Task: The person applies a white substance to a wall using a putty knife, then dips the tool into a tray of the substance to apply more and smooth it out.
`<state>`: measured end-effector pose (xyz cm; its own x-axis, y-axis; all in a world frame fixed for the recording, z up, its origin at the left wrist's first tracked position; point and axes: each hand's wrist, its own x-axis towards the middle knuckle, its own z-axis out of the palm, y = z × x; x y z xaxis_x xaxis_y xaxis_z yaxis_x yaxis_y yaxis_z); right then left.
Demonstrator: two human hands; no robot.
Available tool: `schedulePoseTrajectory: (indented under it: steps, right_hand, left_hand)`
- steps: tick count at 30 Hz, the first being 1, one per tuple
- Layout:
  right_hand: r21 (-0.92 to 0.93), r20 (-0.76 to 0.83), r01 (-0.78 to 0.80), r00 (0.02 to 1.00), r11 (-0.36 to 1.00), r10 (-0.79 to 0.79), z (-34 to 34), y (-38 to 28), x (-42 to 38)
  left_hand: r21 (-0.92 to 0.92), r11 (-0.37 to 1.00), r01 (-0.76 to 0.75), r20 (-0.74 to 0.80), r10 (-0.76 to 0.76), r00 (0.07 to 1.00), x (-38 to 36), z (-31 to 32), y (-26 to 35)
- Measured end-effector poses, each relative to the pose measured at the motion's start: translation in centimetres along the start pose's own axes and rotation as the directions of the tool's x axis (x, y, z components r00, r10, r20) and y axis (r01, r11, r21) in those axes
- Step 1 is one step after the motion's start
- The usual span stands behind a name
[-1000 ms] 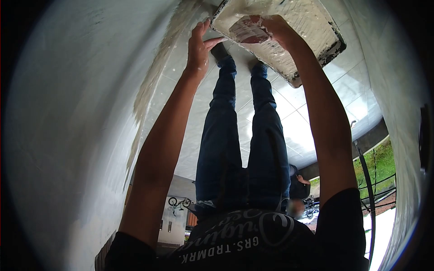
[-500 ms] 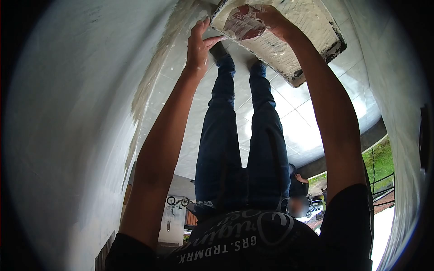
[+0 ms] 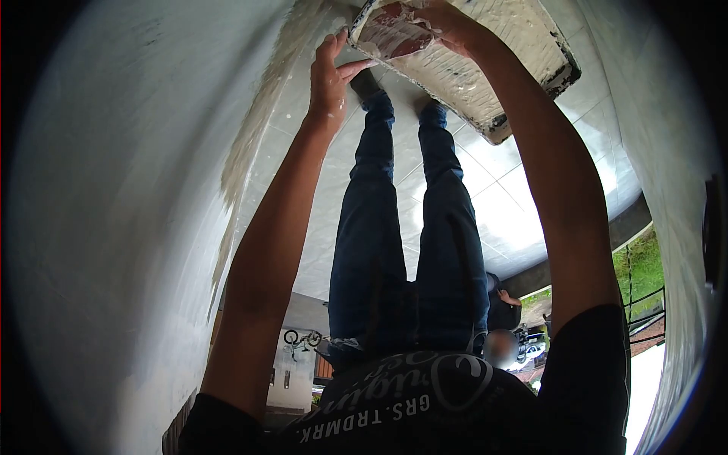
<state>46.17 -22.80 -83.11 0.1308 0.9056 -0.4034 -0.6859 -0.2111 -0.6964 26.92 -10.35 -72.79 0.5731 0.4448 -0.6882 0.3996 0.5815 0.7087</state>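
My right hand [image 3: 451, 26] is closed on a reddish-brown flat spreader [image 3: 394, 36] smeared with pale paste. The spreader lies against the cream paste in a dark-edged rectangular tray [image 3: 504, 64]. My left hand [image 3: 330, 80] is at the tray's left edge, fingers and thumb apart along the rim and seemingly gripping it. Pale paste marks its fingers and wrist. What holds the tray up from beneath is hidden.
A wall [image 3: 136, 189] with a rough beige strip along its base runs close on my left. My legs [image 3: 371, 227] stand on a tiled floor [image 3: 485, 178]. Behind are another person [image 3: 504, 307] and a bicycle [image 3: 303, 341].
My right hand has drawn the spreader slightly left and up across the paste, toward the tray's left corner. The left hand and tray have barely shifted.
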Motion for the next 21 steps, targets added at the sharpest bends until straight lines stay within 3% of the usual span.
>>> schedulePoseTrajectory:
  steps: [2, 4, 6, 7, 10, 11, 14, 16, 19, 21]
  right_hand:
    - [-0.005, -0.143, -0.101, 0.985, 0.995, 0.099, -0.1, 1.4, 0.4]
    - [-0.008, -0.121, -0.118, 0.986, 0.993, 0.117, -1.8, 3.2, 0.0]
    - [0.087, -0.33, -0.158, 0.927, 0.984, 0.179, -3.6, 4.8, -1.0]
    - [0.085, -0.33, -0.158, 0.927, 0.984, 0.177, -2.6, 3.8, -1.5]
    - [0.159, -0.419, -0.003, 0.905, 0.987, 0.07, 1.2, 1.1, -4.6]
    - [0.077, -0.468, 0.018, 0.884, 0.997, 0.02, 1.3, 1.5, -5.7]
    - [0.009, -0.586, -0.018, 0.81, 1.0, 0.02, 4.2, 0.0, -6.6]
    - [0.088, -0.586, -0.006, 0.808, 0.996, 0.057, 5.1, -0.5, -7.3]
    - [0.237, -0.605, 0.136, 0.796, 0.962, 0.036, 5.6, -1.1, -7.8]
    - [0.082, -0.748, 0.169, 0.662, 0.982, -0.051, 5.5, -1.3, -8.0]
  left_hand:
    - [0.0, 1.0, -0.002, 0.004, 0.002, 1.0, 0.3, -0.2, -0.3]
    - [-0.002, 1.0, -0.005, 0.008, 0.005, 1.0, 0.3, -0.2, -0.2]
    - [0.047, 0.999, 0.025, 0.009, -0.026, 1.0, 0.0, 0.1, 0.3]
    - [0.046, 0.999, 0.023, 0.01, -0.024, 1.0, 0.1, 0.0, 0.2]
    - [0.051, 0.998, 0.037, 0.006, -0.038, 0.999, 0.2, 0.0, 0.1]
    - [0.055, 0.998, 0.033, 0.005, -0.033, 0.999, 0.1, 0.0, 0.1]
    - [0.055, 0.998, 0.026, 0.007, -0.026, 1.0, 0.2, -0.1, -0.2]
    - [0.053, 0.998, 0.021, 0.01, -0.021, 1.0, 0.3, -0.2, -0.2]
    - [0.065, 0.997, 0.034, 0.006, -0.034, 0.999, 0.2, -0.1, -0.1]
    - [0.059, 0.997, 0.052, -0.019, -0.051, 0.999, 0.1, 0.0, -0.1]
